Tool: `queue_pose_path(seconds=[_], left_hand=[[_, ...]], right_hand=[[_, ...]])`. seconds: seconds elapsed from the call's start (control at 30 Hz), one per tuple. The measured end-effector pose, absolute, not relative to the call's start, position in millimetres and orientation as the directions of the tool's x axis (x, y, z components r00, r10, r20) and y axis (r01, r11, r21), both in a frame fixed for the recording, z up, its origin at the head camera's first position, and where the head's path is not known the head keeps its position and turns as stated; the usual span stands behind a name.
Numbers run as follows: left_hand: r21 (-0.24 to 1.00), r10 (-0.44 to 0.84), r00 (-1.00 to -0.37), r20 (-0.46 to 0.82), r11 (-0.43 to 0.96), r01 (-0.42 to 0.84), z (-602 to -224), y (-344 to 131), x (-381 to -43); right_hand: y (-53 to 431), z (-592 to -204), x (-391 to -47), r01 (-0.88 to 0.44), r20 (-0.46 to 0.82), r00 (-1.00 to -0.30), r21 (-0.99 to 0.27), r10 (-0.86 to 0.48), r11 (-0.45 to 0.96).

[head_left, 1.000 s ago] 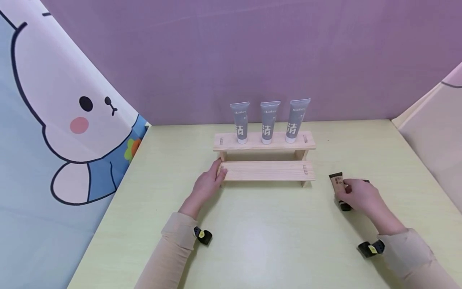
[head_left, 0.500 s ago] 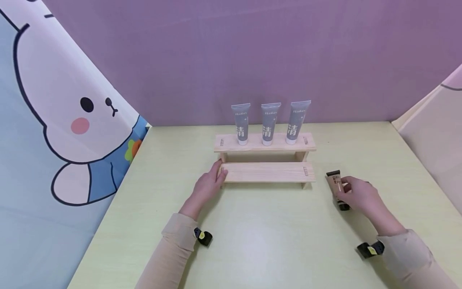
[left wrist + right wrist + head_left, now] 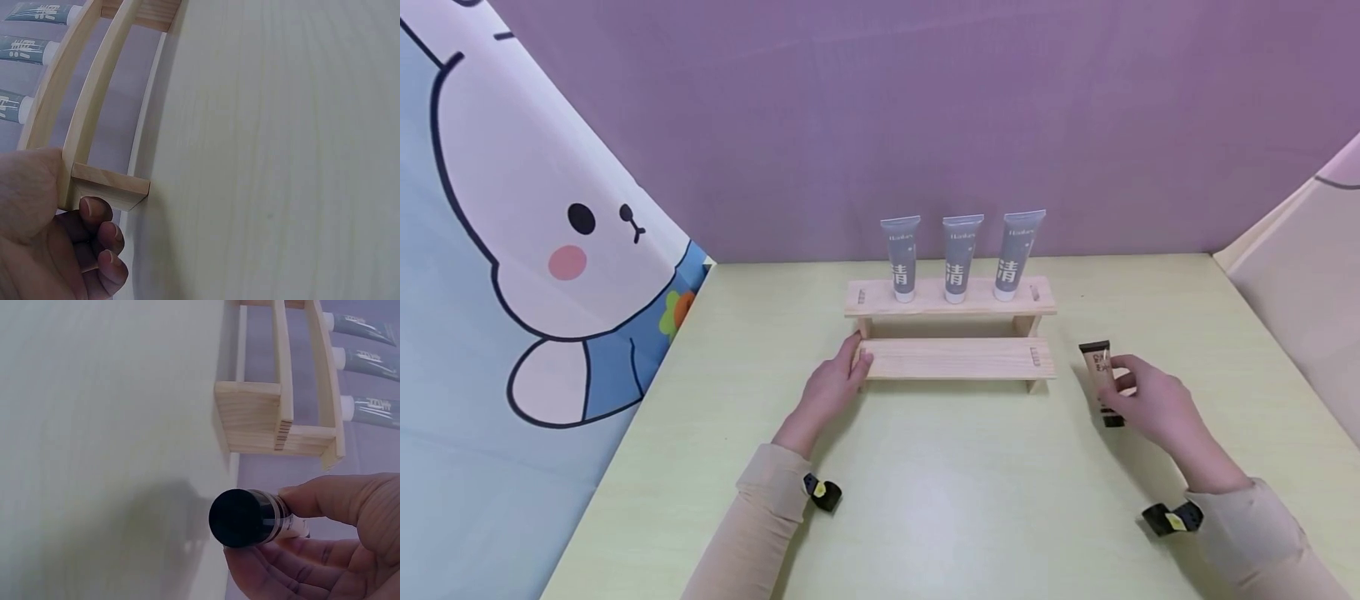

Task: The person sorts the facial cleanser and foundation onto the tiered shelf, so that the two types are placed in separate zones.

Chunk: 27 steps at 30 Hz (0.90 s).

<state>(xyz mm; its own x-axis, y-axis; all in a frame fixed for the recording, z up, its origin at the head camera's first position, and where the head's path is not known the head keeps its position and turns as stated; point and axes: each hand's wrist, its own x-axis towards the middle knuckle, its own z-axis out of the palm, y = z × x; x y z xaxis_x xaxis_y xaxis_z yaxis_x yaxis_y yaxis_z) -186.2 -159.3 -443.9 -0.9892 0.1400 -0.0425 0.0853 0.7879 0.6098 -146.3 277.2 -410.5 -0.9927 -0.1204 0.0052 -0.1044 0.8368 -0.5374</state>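
Observation:
In the head view my left hand (image 3: 832, 385) grips the left end of a two-tier wooden rack (image 3: 955, 360), thumb over the lower shelf. The left wrist view shows its fingers curled by the rack's side support (image 3: 111, 187). My right hand (image 3: 1153, 406) pinches a small brown squeeze tube (image 3: 1099, 367) with a black crimped end, to the right of the rack. The tube's round black cap (image 3: 237, 517) faces the camera in the right wrist view and points down toward the table. Three grey squeeze tubes (image 3: 958, 258) stand on their white caps along the upper shelf.
The rack stands on a pale wood-grain table (image 3: 917, 500), its lower shelf bare. Behind the table hangs a purple cloth (image 3: 880, 125). A cartoon-printed cloth (image 3: 572, 317) borders the left side, and a pale cloth (image 3: 1307, 275) the right.
My right hand has raised the brown tube slightly, and it stands straighter than before. The left hand keeps its grip on the rack, and the grey tubes stay in place.

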Motion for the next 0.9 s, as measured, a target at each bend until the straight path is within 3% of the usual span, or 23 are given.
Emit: queue_pose_path(seconds=[0.9], left_hand=[[0.615, 0.148, -0.989, -0.022, 0.782, 0.103, -445.7, -159.1, -187.0]], right_hand=[[240.7, -386.9, -149.1, -0.188, 0.148, -0.982, -0.638, -0.121, 0.746]])
